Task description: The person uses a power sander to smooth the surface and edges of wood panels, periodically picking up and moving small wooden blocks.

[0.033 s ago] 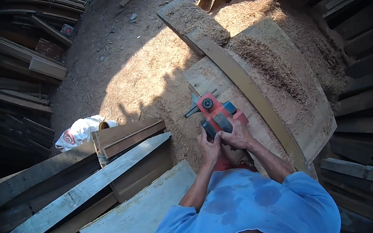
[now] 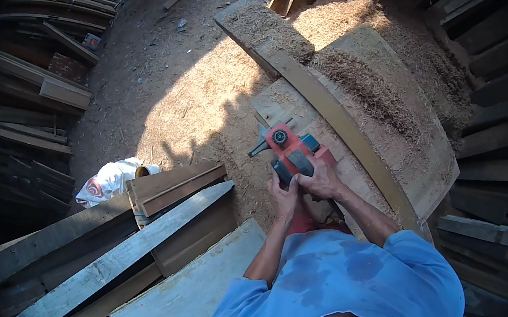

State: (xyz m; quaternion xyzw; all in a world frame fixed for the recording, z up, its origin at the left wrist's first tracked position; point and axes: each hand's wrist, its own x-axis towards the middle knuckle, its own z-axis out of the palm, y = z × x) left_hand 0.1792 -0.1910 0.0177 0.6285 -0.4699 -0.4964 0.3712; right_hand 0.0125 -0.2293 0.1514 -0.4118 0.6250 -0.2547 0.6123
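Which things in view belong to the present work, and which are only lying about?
In use:
red electric hand planer, held by left hand and right hand
probably the long narrow plank beside it

Lying about:
white sack
long whitish plank, lower left

From the electric planer point(image 2: 296, 155), a plank point(image 2: 356, 139) lies at three o'clock, and wood shavings point(image 2: 366, 88) lie on a board point(image 2: 432, 182) at two. A sack point(image 2: 112, 177) sits at nine o'clock, stacked timber point(image 2: 121, 261) at eight.
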